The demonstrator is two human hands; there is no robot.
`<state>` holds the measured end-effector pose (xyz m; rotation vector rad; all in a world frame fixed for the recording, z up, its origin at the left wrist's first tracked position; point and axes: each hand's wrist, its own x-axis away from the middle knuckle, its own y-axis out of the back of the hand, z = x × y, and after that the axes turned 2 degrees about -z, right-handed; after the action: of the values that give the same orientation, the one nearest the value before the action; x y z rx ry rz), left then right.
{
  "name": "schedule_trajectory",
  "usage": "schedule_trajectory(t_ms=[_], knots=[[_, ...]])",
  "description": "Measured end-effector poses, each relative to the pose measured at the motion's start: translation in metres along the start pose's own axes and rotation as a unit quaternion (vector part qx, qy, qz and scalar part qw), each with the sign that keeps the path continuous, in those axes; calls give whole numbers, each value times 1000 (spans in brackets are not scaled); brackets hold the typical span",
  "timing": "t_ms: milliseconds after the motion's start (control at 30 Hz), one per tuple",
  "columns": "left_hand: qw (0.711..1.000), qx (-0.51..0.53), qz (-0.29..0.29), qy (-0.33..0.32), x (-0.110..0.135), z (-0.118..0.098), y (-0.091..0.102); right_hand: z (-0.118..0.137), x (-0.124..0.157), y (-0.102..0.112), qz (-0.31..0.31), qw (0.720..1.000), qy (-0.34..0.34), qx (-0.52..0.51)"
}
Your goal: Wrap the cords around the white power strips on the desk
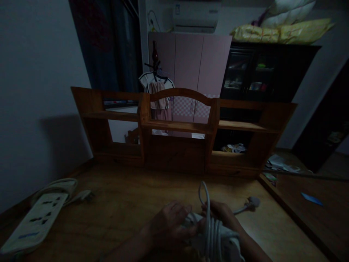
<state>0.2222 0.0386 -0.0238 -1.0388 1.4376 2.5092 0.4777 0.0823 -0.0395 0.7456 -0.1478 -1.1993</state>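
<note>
White cord (pixel 213 233) is wound in several close turns around a power strip (pixel 233 245) held at the near centre of the desk, just above the wood. The left hand (pixel 170 223) is closed over the strip's left end, fingers curled on top. By the look of it, this steadies the body while the turns lie across it. The right hand (pixel 222 214) grips the cord where one loop rises above the coil. That pinch appears to hold the turns tight against the strip. A short tail runs right to the plug (pixel 253 202), which lies loose on the wood just beside the right hand.

A second strip (pixel 35 222) lies flat at the near left, sockets up, with its own lead (pixel 61 183) bunched behind it (well apart from both hands).

Surface: a wooden desk (pixel 131 203), grain visible, with a shelf unit (pixel 177 125) along its far edge.

Room: very dim. A pink wardrobe (pixel 199 62) stands beyond, garments (pixel 158 94) hang before it, and an air conditioner (pixel 195 16) is mounted above. A dark glazed cabinet (pixel 261 72) stands far right with bedding (pixel 283 31) piled on top.
</note>
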Motion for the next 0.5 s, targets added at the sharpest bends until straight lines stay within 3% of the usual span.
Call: schedule_trajectory(t_ms=[133, 267, 367, 500], knots=[[999, -5, 40, 34, -3, 2, 0, -10, -10, 13, -105, 994, 8, -38], [986, 31, 70, 149, -3, 6, -2, -5, -8, 22, -173, 978, -3, -117], [959, 77, 78, 262, -6, 8, -1, -2, -8, 22, -197, 971, 5, -139], [898, 128, 50, 418, -12, 11, 2, -1, -9, 24, -230, 960, 38, -155]])
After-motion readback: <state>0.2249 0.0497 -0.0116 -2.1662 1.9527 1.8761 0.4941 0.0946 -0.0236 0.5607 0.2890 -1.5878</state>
